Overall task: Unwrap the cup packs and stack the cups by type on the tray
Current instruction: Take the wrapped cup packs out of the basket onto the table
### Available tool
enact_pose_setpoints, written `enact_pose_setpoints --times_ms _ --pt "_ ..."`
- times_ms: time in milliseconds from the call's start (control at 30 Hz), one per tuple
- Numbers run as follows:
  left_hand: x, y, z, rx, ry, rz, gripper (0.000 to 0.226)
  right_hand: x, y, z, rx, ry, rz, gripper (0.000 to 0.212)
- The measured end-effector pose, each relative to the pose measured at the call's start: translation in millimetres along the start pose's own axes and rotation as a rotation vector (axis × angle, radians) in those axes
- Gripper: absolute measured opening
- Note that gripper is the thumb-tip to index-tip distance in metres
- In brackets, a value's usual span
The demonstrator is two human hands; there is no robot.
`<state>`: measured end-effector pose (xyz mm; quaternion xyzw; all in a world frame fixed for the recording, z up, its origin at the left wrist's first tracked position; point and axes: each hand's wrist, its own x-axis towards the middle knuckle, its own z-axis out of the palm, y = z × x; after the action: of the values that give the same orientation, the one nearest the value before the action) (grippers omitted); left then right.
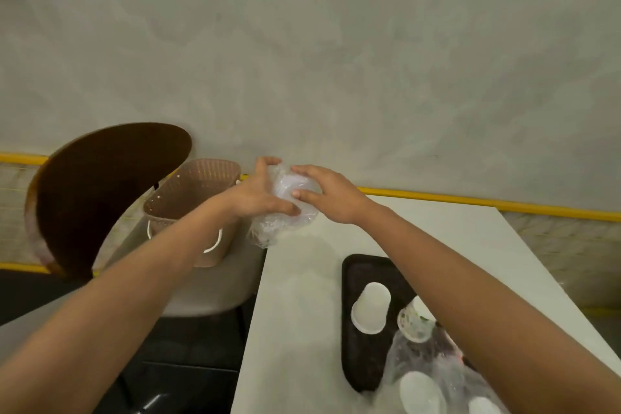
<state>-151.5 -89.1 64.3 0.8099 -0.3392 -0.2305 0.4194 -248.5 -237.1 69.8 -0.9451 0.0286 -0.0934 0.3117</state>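
View from the head camera, looking forward and down. Both arms reach out over the far left corner of the pale grey rectangular table point(302, 282). The left hand point(258, 197) and the right hand point(327, 193) together hold a crumpled clear plastic cup wrapper point(285, 215) just above the table edge. Left fingers are curled over the wrapper's top and the thumb lies along its lower side; right fingers are laid over its upper right and the thumb presses its front, so both hands are grasping it. Whether any cups lie inside this wrapper cannot be told.

Near the table's right front lies a black rectangular plastic tray point(361, 360). On it stands an upturned stack of plain white disposable cups point(371, 312), and just beside that, to the right, an upturned stack of white cups with a printed pattern point(415, 323), partly hidden by the right forearm. A second clear plastic pack point(420, 370) with white cups inside lies over the tray's near end, reaching the bottom edge of the view.

Left of the table, a light brown woven plastic basket with white handles point(191, 198) stands on the pale seat of a chair with a dark brown rounded back point(100, 191). Behind runs a mottled grey wall with a yellow strip point(470, 203) along its base
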Motion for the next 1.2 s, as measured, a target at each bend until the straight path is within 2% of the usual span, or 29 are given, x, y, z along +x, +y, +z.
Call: enact_pose_setpoints --times_ms 167,367,467,567,733,933,1067,1200 --pt "-12 32 59 -0.087 -0.043 0.049 0.109 -58 27 -33 0.146 -0.042 0.093 0.051" --pt "-22 70 111 -0.158 -0.014 0.105 0.103 -114 44 -66 0.519 -0.039 0.191 0.036" --pt "-23 83 125 -0.184 -0.006 0.126 0.107 -131 51 -81 0.619 -0.016 0.208 0.035" --pt "-19 94 136 -0.22 0.019 0.139 0.099 -140 57 -92 0.652 0.055 0.215 0.033" --pt "-7 111 156 -0.14 0.152 0.173 0.086 -150 69 -107 0.657 0.199 0.274 0.033" --pt "0 122 177 -0.081 0.364 0.255 0.087 -162 94 -117 0.727 0.341 0.308 0.03" --pt "-2 133 188 -0.039 0.405 0.243 0.079 -176 113 -124 0.761 0.422 0.336 0.034" --pt "-7 150 207 0.024 0.518 0.258 0.072 -192 137 -140 0.758 0.499 0.357 0.035"
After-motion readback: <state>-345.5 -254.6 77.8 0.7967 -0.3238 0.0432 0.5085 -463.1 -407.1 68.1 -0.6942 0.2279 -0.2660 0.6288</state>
